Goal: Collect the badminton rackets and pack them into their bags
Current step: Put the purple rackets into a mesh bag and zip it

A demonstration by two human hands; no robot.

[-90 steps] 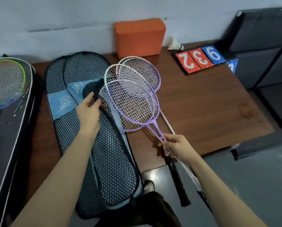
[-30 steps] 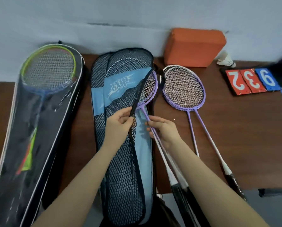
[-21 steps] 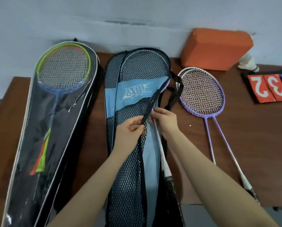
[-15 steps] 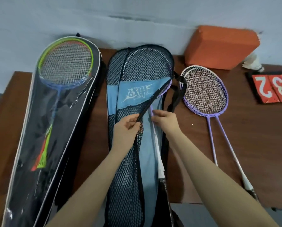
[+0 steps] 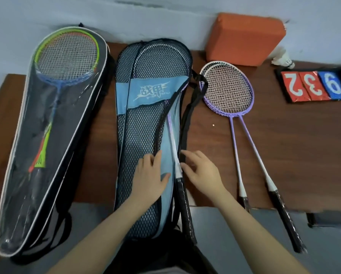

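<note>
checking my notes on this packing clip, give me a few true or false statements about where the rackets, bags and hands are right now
1. Two purple rackets lie on the table right of the mesh bag. True.
2. The left hand grips a racket handle. False: it rests flat on the mesh bag.
3. A racket shaft shows in the mesh bag's opening. True.
4. The clear-fronted bag is empty. False: it holds a green-framed racket.
5. The shuttlecock sits on the orange block. False: it lies beside it.
</note>
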